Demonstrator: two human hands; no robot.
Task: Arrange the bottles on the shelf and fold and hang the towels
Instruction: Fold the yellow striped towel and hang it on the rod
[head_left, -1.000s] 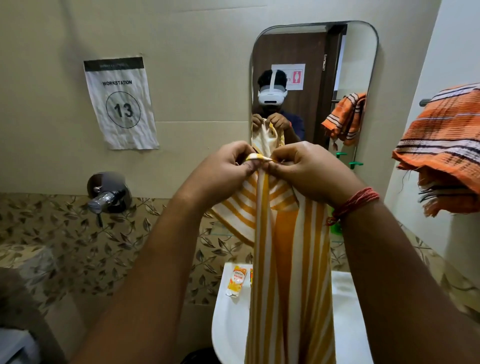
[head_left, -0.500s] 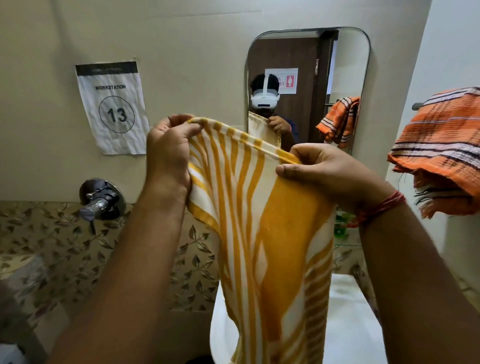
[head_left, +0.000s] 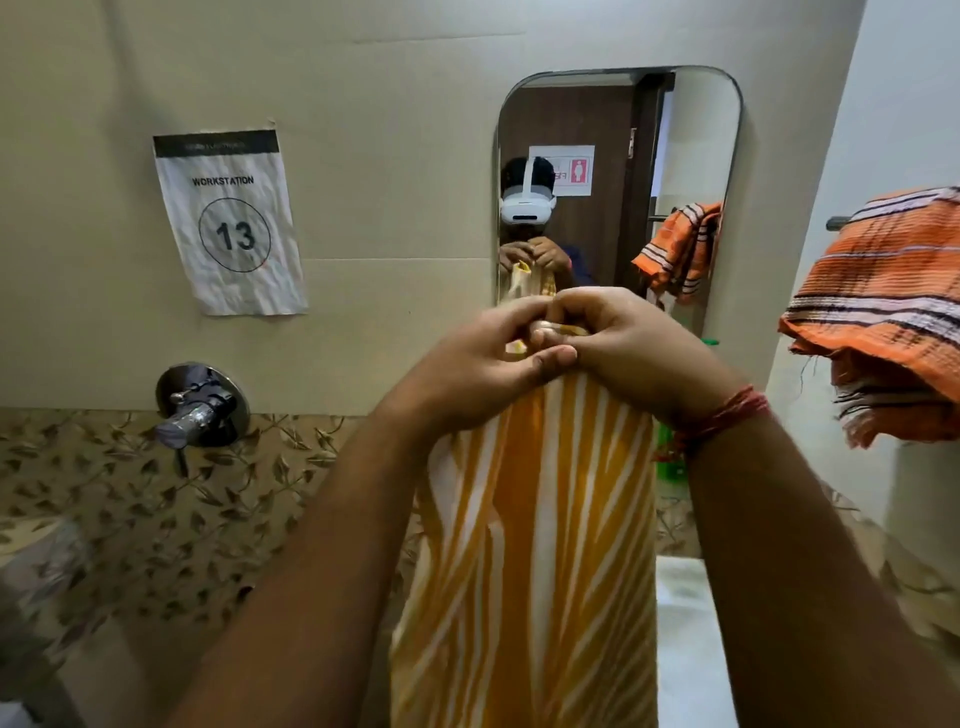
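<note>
Before the mirror (head_left: 618, 171), both hands — left hand (head_left: 467, 374), right hand (head_left: 634, 353) — pinch the yellow towel (head_left: 535, 545) folded, unhung; orange towel (head_left: 883, 312) already hangs.

White sink (head_left: 685, 623) at lower right, orange striped towel (head_left: 883, 306) draped over wall rail (head_left: 837, 223)

both arms raised, left hand (head_left: 475, 366) right hand (head_left: 626, 345) touching, fingers curled.
</note>
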